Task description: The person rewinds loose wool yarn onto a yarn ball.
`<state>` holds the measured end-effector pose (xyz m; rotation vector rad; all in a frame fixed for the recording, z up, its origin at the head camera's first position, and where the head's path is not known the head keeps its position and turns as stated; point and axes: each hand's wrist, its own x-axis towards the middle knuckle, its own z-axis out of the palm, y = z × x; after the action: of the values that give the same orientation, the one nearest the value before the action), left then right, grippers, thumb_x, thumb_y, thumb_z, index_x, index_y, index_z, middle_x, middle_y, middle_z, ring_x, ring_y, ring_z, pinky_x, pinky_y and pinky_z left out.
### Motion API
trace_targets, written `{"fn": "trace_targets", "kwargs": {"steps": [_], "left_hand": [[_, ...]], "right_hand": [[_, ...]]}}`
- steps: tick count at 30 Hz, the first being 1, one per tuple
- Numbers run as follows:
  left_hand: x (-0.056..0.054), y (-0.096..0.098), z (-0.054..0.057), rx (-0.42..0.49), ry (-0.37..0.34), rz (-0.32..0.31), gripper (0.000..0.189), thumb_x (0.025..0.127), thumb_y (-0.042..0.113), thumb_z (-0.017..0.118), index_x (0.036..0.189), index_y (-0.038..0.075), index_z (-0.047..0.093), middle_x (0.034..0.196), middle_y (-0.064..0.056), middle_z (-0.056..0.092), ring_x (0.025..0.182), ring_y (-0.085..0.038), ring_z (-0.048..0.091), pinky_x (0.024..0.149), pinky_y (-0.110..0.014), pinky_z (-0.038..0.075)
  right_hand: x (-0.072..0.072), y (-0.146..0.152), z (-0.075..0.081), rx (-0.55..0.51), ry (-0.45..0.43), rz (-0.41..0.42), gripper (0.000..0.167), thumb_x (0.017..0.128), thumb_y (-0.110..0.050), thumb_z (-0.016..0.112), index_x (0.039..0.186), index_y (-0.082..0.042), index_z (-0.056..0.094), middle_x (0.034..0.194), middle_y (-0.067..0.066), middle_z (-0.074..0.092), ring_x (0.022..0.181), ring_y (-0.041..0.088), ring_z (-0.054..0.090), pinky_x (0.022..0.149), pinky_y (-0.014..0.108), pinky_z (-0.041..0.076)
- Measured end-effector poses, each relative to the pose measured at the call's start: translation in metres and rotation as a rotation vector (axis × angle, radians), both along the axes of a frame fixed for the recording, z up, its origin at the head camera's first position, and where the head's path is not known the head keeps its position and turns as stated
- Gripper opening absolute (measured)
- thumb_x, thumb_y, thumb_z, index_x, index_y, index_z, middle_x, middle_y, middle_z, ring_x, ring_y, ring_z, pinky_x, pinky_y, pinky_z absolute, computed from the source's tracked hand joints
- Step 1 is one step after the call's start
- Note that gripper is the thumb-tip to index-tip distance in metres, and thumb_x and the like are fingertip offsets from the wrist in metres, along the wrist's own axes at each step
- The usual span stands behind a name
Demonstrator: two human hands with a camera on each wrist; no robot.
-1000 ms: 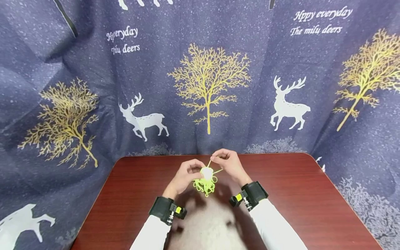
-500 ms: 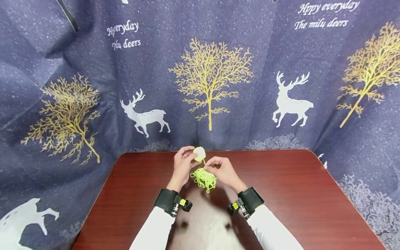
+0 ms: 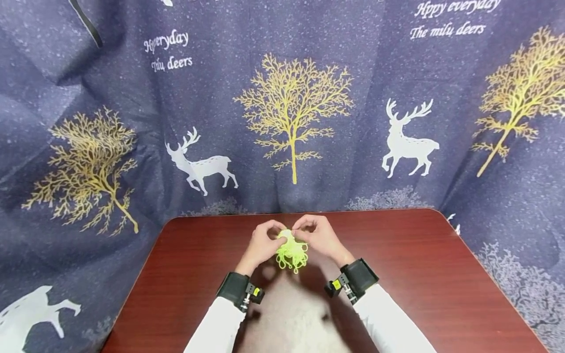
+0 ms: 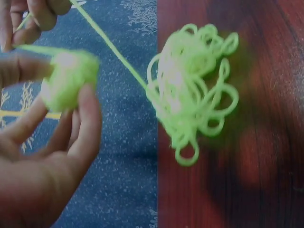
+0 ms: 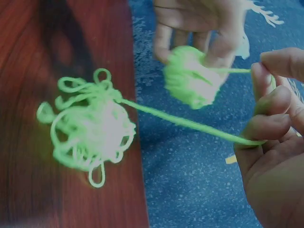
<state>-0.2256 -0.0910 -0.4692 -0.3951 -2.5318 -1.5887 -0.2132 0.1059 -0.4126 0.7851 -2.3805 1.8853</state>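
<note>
My left hand [image 3: 263, 245] grips a small ball of yellow-green yarn [image 4: 71, 80] between thumb and fingers. A strand runs from the ball to my right hand [image 3: 322, 238], whose thumb and curled fingers pinch the yarn strand [image 5: 185, 122]. From there the same strand leads down to a loose, looped heap of yarn [image 5: 92, 130] on the table. In the head view the ball overlaps the heap between my two hands. The left wrist view shows the heap [image 4: 194, 85] to the right of the held ball, with part of my right hand at its upper left.
The reddish-brown wooden table [image 3: 190, 279] has its far edge just beyond the hands. Behind it hangs a dark blue curtain [image 3: 260, 196] printed with deer and trees. Each wrist wears a black band with a camera [image 3: 337, 284].
The ball rose up and left half a second ago and is now lower, over the heap. My right hand has moved slightly up, with the strand still between its fingers.
</note>
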Motion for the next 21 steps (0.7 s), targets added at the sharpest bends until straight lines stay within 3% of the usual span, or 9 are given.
{"fn": "trace_targets", "kwargs": {"steps": [6,12,16,21], "left_hand": [[0.004,-0.008,0.002,0.141,-0.170,-0.303,0.025,0.083,-0.005,0.071,0.107,-0.003,0.070,0.098,-0.014,0.070,0.082,-0.020,0.067,0.070,-0.049,0.061],[0.004,-0.016,0.004,0.384,-0.281,-0.504,0.030,0.086,-0.006,0.066,0.115,-0.012,0.061,0.099,-0.013,0.070,0.086,-0.019,0.068,0.075,-0.041,0.062],[0.004,-0.017,0.008,0.502,-0.292,-0.563,0.027,0.086,-0.005,0.064,0.113,-0.006,0.062,0.099,-0.008,0.070,0.087,-0.017,0.068,0.077,-0.037,0.061],[0.002,-0.014,0.012,0.705,-0.245,-0.544,0.027,0.089,-0.008,0.058,0.111,0.005,0.066,0.105,-0.007,0.068,0.091,-0.017,0.068,0.079,-0.032,0.060]], "right_hand": [[-0.012,0.008,-0.005,-0.028,-0.045,-0.044,0.007,0.086,0.006,0.072,0.093,0.008,0.071,0.087,0.027,0.071,0.059,0.007,0.058,0.050,0.019,0.046],[-0.033,0.013,-0.029,-0.038,-0.079,-0.082,0.009,0.087,0.001,0.074,0.094,0.006,0.072,0.083,0.015,0.073,0.056,0.009,0.053,0.048,0.020,0.040],[-0.035,0.014,-0.034,-0.060,-0.085,-0.064,0.011,0.087,-0.004,0.077,0.096,0.002,0.074,0.085,0.011,0.074,0.061,0.012,0.059,0.049,0.021,0.045],[-0.032,0.013,-0.039,-0.072,-0.118,-0.024,0.008,0.089,-0.003,0.075,0.096,-0.001,0.074,0.086,0.013,0.074,0.062,0.012,0.060,0.048,0.023,0.050]]}}
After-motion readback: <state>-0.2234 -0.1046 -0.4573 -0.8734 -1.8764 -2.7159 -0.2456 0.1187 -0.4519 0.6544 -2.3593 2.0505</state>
